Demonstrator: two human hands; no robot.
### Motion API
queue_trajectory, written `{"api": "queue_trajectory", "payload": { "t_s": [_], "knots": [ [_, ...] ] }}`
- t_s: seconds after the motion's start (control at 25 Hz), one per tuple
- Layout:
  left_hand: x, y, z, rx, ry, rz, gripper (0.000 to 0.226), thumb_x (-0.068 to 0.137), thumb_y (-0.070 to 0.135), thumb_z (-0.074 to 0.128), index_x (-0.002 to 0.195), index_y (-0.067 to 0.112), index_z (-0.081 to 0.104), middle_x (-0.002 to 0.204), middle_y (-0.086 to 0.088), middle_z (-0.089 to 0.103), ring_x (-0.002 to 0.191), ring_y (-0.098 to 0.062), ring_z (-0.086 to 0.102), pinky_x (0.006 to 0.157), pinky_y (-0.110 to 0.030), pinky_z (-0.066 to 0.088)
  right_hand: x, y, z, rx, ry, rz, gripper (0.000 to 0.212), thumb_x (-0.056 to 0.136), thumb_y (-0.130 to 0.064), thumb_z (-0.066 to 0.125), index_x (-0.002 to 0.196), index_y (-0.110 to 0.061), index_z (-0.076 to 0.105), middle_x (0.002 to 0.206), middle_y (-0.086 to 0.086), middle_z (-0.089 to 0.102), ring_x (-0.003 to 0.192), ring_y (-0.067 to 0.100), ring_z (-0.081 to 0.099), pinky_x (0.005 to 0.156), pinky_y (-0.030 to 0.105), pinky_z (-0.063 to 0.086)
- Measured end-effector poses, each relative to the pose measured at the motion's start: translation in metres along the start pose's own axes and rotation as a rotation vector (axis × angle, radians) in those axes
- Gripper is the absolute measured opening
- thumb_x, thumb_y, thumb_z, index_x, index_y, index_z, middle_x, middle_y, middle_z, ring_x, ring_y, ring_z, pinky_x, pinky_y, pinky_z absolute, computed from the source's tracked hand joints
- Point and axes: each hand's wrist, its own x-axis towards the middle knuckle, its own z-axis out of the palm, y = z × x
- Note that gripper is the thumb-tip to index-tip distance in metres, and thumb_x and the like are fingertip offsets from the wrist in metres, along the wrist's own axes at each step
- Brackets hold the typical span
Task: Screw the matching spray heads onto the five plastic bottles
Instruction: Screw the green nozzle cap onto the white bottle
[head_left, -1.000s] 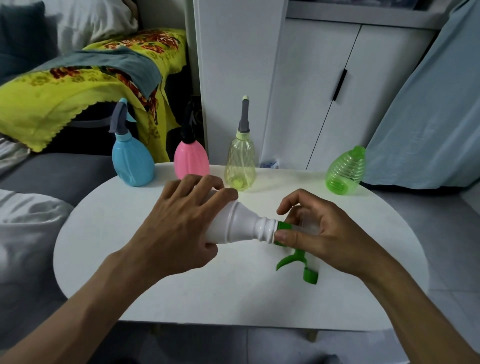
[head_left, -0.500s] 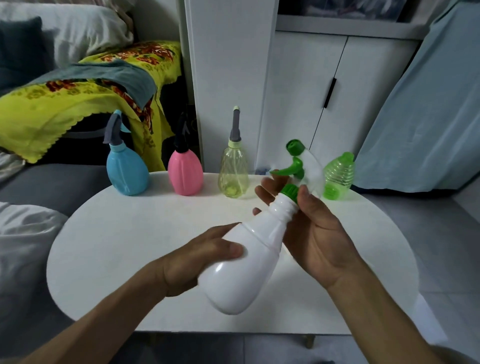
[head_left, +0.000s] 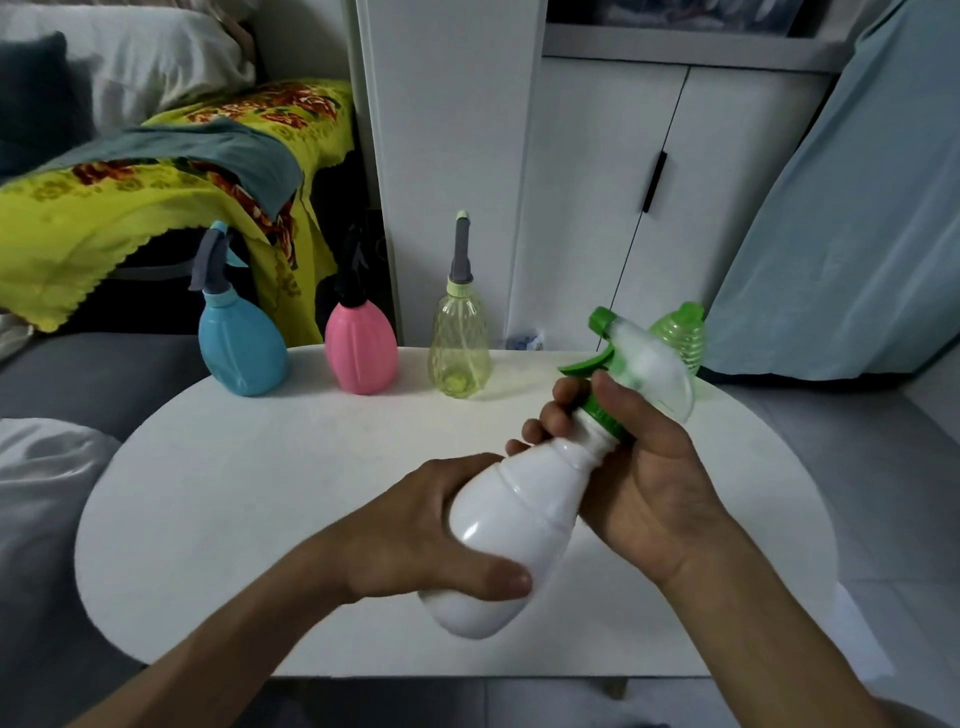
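My left hand grips the body of a white bottle, held tilted above the white table with its neck pointing up and right. My right hand wraps the green collar of a green and clear spray head seated on that neck. At the table's back stand a blue bottle with a grey head, a pink bottle with a black head, and a clear yellow bottle with a grey nozzle. A green ribbed bottle stands partly hidden behind the spray head.
A grey sofa with a yellow flowered blanket lies to the left. White cabinets stand behind the table and a pale blue curtain hangs at the right.
The white bottle was lying level near the table; both hands lifted and tilted it neck-up. My right hand shifted its grip around the green collar, and the spray head now points away.
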Motion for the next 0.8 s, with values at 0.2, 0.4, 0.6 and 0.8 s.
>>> {"api": "queue_trajectory", "payload": {
  "t_s": [0.2,0.4,0.6,0.8],
  "knots": [
    [0.000,0.007,-0.002,0.038,-0.037,-0.053,0.059,0.058,0.042,0.082,0.113,0.035,0.062,0.106,0.006,0.069,0.098,-0.015,0.066,0.082,-0.037,0.059,0.003,0.000,0.007,-0.037,0.013,-0.103,0.035,0.051,-0.018,0.087,0.054,-0.015,0.052,0.051,0.001,0.048,0.057,0.019,0.053,0.076,0.039,0.050],
    [0.004,0.006,0.010,0.101,0.124,0.065,0.062,0.056,0.040,0.085,0.113,0.034,0.060,0.104,0.008,0.069,0.094,-0.014,0.067,0.076,-0.038,0.060,0.008,-0.002,0.010,-0.132,0.159,-0.208,0.023,0.062,-0.008,0.064,0.050,-0.016,0.047,0.045,0.001,0.041,0.054,0.019,0.046,0.069,0.033,0.043],
    [0.006,0.001,0.016,0.151,0.219,0.085,0.067,0.053,0.046,0.083,0.114,0.040,0.056,0.105,0.014,0.067,0.093,-0.010,0.066,0.073,-0.033,0.060,0.011,-0.002,0.010,-0.156,0.240,-0.233,0.023,0.069,-0.006,0.059,0.050,-0.016,0.054,0.046,0.001,0.042,0.058,0.020,0.038,0.065,0.031,0.043],
    [0.010,0.003,0.018,0.425,0.393,0.124,0.076,0.048,0.059,0.079,0.114,0.048,0.043,0.102,0.023,0.060,0.088,-0.003,0.063,0.069,-0.025,0.058,0.006,-0.013,0.004,-0.140,0.130,-0.203,0.022,0.060,-0.015,0.084,0.055,-0.017,0.063,0.052,0.001,0.051,0.057,0.017,0.050,0.068,0.031,0.049]
  ]
}}
